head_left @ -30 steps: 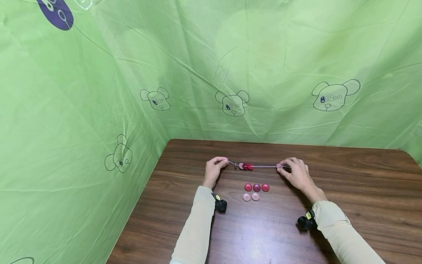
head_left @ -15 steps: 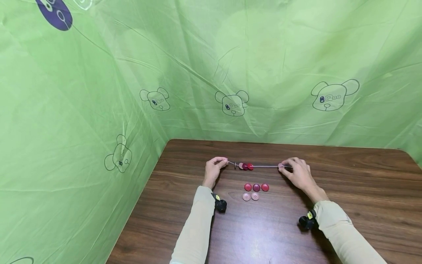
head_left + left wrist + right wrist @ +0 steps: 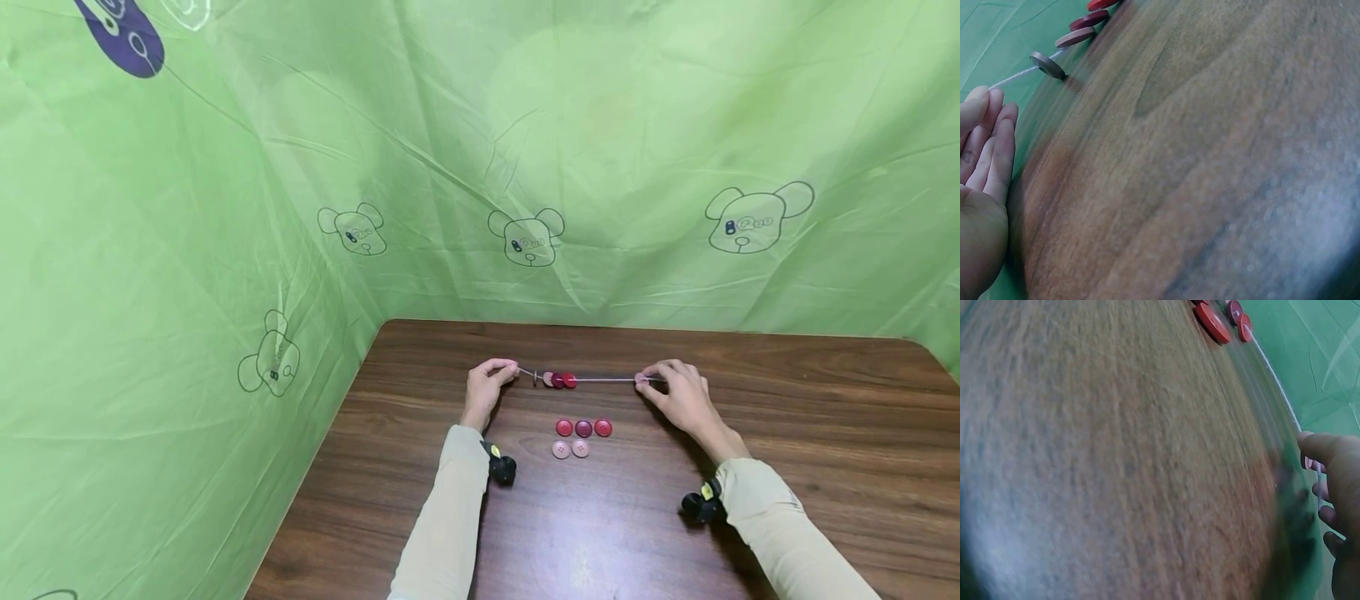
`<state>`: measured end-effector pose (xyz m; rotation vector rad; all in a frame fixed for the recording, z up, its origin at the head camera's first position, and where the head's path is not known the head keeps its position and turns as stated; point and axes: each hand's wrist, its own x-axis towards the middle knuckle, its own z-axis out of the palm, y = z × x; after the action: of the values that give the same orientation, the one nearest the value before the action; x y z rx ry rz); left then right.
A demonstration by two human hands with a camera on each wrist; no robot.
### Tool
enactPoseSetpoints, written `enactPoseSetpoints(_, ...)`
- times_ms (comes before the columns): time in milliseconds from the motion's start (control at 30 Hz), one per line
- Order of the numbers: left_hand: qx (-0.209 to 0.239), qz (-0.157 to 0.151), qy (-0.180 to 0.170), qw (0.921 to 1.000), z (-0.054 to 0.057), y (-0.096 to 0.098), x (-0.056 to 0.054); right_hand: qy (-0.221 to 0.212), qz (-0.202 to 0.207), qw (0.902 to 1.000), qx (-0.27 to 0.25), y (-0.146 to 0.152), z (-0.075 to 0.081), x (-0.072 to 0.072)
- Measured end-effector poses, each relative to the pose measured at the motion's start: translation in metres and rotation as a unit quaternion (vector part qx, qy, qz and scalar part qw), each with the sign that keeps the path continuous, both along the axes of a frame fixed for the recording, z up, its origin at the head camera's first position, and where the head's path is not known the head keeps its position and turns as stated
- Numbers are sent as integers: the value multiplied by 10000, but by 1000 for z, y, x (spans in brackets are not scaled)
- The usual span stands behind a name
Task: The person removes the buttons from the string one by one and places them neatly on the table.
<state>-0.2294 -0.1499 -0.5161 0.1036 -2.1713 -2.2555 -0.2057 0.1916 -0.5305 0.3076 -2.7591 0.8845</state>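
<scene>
A thin pale string [image 3: 603,380] is stretched between my two hands. Its left end is pinched between the thumb and fingertips of my left hand [image 3: 483,392]. Close to that hand, a grey-brown button [image 3: 1047,65] stands on edge on the string. Beside it a pink button [image 3: 1075,37], a dark maroon button [image 3: 1089,20] and a red button [image 3: 570,380] are threaded, overlapping. My right hand [image 3: 682,398] pinches another pink button [image 3: 641,378] at the string's right part; in the right wrist view the thumb mostly hides this button.
On the brown wooden table [image 3: 450,500] in front of the string lie two rows of loose buttons. The far row holds red and maroon ones [image 3: 583,428], the near row two pink ones [image 3: 561,450]. A green curtain [image 3: 600,275] hangs behind the table.
My right hand has shifted slightly to the right with the pink button, away from the threaded cluster. The left hand and the loose buttons stay where they were.
</scene>
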Motion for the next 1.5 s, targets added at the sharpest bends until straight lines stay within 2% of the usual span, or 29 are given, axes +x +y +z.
enactPoseSetpoints(200,-117,233,62,9996,-23,1,-11,41,-34,10000,-32,2,-2,1)
enactPoseSetpoints(433,-166,277,68,9995,-23,2,-10,72,-49,10000,-38,6,-2,1)
enactPoseSetpoints(900,20,268,62,9996,-24,2,-10,69,-78,9998,-141,9,-5,1)
enactPoseSetpoints(1500,-105,334,99,9993,-24,2,-10,108,-194,9996,-149,15,-3,2)
